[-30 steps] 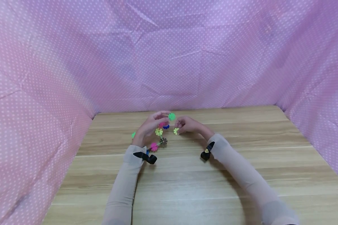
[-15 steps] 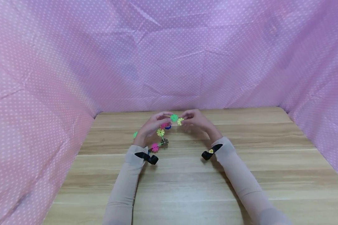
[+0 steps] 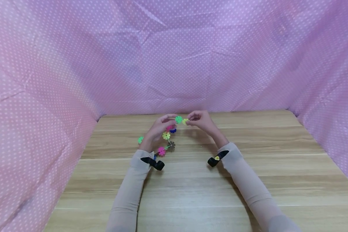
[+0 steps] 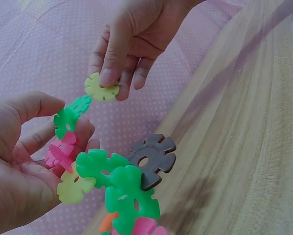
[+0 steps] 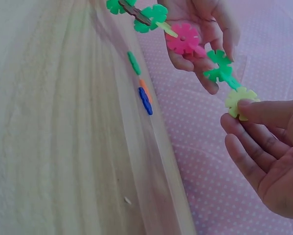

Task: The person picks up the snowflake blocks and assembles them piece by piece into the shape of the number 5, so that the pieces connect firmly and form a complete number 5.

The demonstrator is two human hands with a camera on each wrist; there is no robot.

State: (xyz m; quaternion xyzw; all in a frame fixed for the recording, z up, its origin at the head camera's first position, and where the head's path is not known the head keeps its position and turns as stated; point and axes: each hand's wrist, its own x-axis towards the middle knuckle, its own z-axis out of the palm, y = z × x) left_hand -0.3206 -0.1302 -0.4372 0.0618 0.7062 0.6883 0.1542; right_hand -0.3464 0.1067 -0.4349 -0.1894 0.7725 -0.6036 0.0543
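Observation:
My left hand [image 3: 159, 128] holds a chain of joined plastic snowflake discs near its upper end. In the left wrist view the thumb and fingers lie around a green disc [image 4: 64, 123] and a pink disc [image 4: 61, 152]. Lower on the chain hang a yellow disc [image 4: 74, 186], more green ones and a brown disc [image 4: 153, 157]. My right hand [image 3: 202, 121] pinches a single yellow disc [image 5: 238, 101] between thumb and fingers. Its edge meets the green disc at the chain's end; whether the slots are engaged I cannot tell.
On the wooden table [image 3: 191, 193], loose green [image 5: 133, 63], orange [image 5: 146, 89] and blue [image 5: 145, 101] discs lie near an edge. A pink dotted cloth [image 3: 174, 64] surrounds the table. Black straps with small cameras circle both wrists.
My right hand has risen with the yellow disc, bringing it from below and right of the green disc up against it. My left hand has barely moved.

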